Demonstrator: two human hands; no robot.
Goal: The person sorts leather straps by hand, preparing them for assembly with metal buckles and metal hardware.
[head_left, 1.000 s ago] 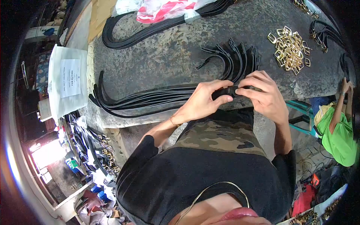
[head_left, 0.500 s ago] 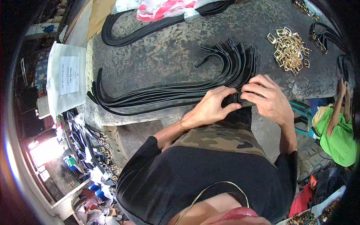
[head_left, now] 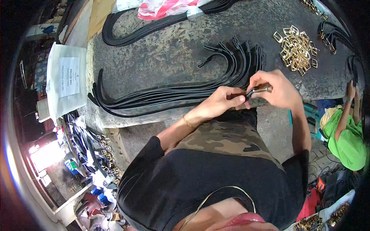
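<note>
A: Where is the gold-toned buckle (head_left: 264, 89)?
B: Between the two hands, over the near edge of the counter (head_left: 154, 65); the right hand (head_left: 279, 91) is nearer, its grip clenched about the buckle with fingers curled over it.
A: And the left hand (head_left: 220, 104)?
B: Its grip pinches the dark end of a black belt strap (head_left: 250, 93) between thumb and fingers; that end meets the buckle's left side, though whether it passes through the frame I cannot tell.
A: Which way does the buckle lie?
B: Its long axis runs roughly sideways, from the left fingertips toward the right palm; so it lies to the right of the left grip and inside the right one.
A: What is around them?
B: A bundle of black belt straps (head_left: 169, 96) stretches leftward along the counter; a pile of gold-toned buckles (head_left: 298, 51) sits beyond the right hand, apart from it.
</note>
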